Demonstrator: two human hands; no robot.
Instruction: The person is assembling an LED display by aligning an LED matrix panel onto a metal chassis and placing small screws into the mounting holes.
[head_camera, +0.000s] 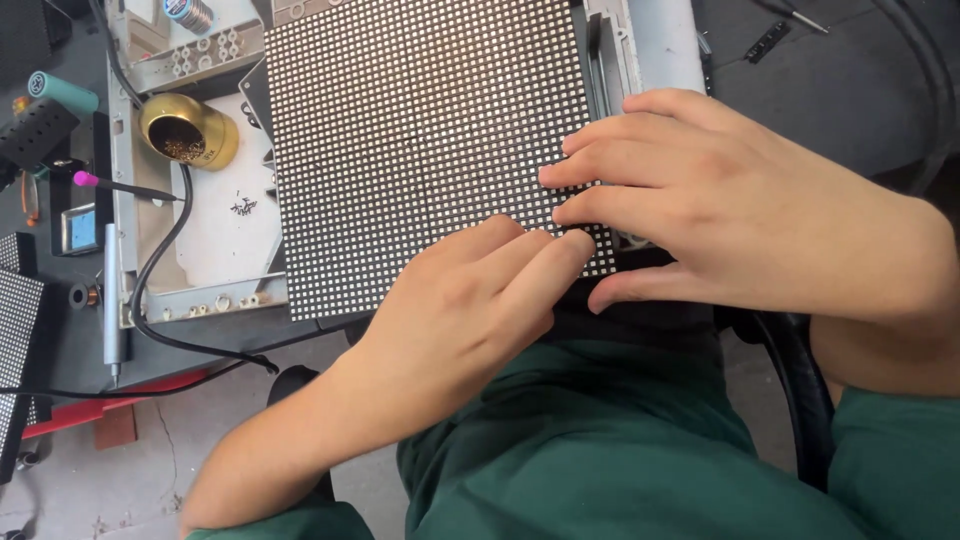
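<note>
Pressing flat, both hands, left hand (455, 300) and right hand (740, 200), steady the black dotted LED panel (420, 140) at its 5 o'clock corner, fingers together.

Even, soft daylight (faint shadows), sharp throughout.

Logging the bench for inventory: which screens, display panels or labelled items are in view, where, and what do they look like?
LED dot-matrix panel: centre, dark square grid of pale dots, under both hands, left hand, right hand.
Second panel: left edge, same grid, partly cut off.
Small screen-like device: far left, bluish rectangle.
Brass tin: upper left, round, marking unreadable.
</note>
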